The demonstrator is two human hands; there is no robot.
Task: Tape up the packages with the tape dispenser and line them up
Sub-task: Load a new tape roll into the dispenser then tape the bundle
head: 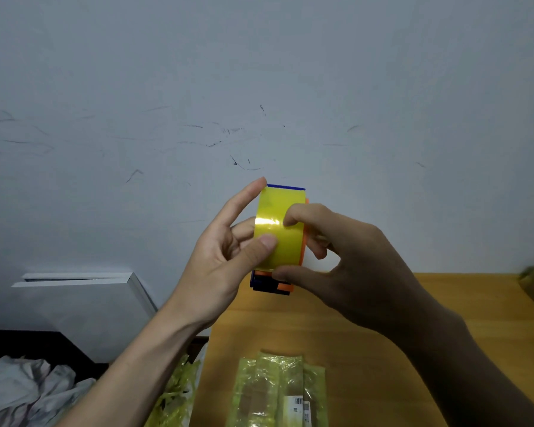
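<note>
Wooden tabletop (367, 334), smooth and orange-brown, against a scuffed grey wall (259, 72). Blue-and-orange plastic tape dispenser (273, 286) with glossy yellow tape roll (275, 229) held upright above it, long axis vertical; left hand (228, 251) and right hand (336, 254) both pinch the roll. Flat package wrapped in crinkled yellow tape (278, 392) lies at the near edge, lengthwise toward the wall.

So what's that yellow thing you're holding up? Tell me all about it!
It is a tape dispenser with a glossy yellow roll in a blue and orange plastic frame. It is held upright in the air above the wooden table, before the scuffed wall. The left hand grips its left side, thumb on the tape, and the right hand pinches its right side.
</note>
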